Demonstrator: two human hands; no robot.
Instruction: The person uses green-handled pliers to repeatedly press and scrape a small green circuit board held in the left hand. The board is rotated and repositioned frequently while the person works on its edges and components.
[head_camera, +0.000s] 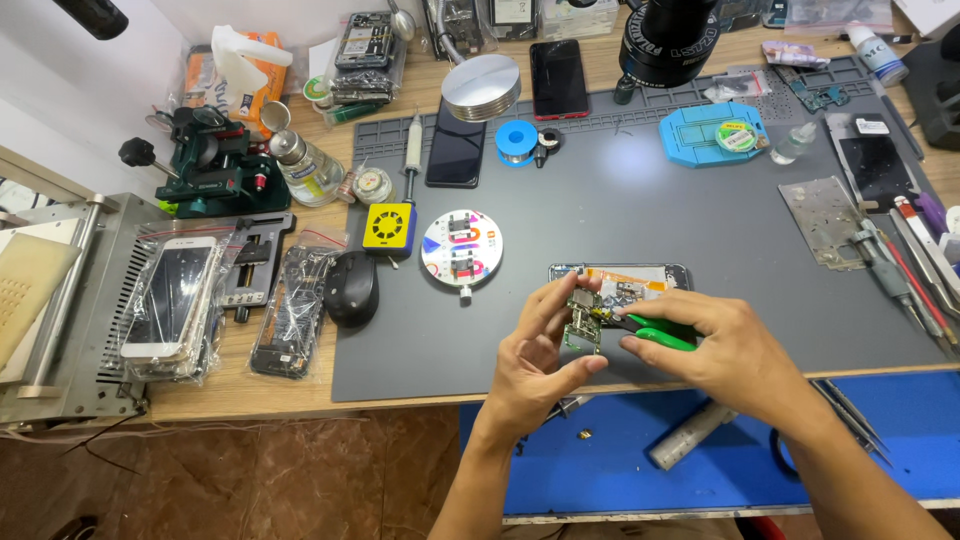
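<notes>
Green phone circuit board is already out of the opened black phone on the grey mat. From the head view I see my left hand pinching it; right hand grips green-handled tweezers, tip touching the board.

Two bare forearms reach forward; left hand pinches with thumb and fingers, right hand curled close beside it, fingertips nearly meeting.

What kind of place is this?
Most likely a phone repair bench: an opened phone lies on a grey work mat, the left hand holds a small circuit board, and bagged phones sit nearby.
</notes>
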